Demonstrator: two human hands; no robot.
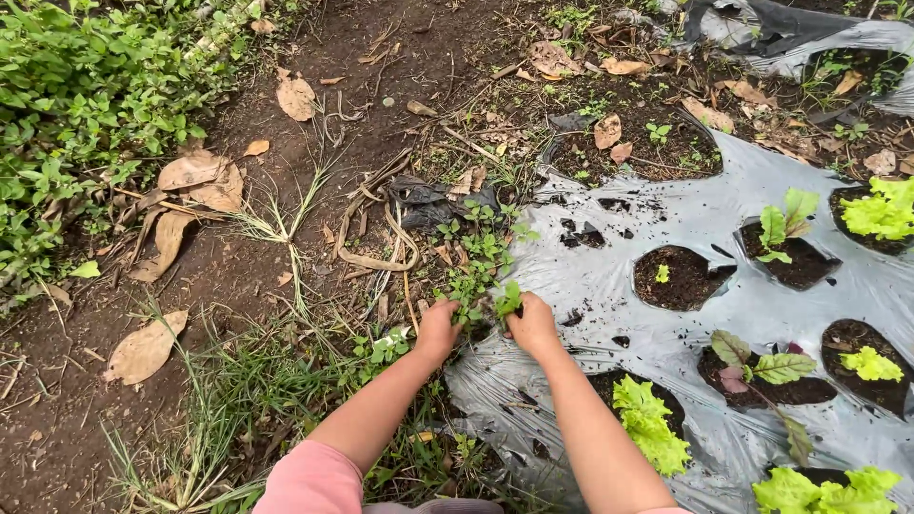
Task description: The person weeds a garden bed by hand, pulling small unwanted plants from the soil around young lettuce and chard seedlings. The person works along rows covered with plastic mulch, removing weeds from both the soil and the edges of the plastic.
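Down at the edge of the grey plastic sheet (666, 214), both hands are closed on small green weeds (481, 262) growing between the bare soil and the sheet. The left hand (438, 328) grips stems near the ground, and the right hand (533, 324) pinches a leafy tuft. Lettuce seedlings (647, 419) sit in holes nearby.
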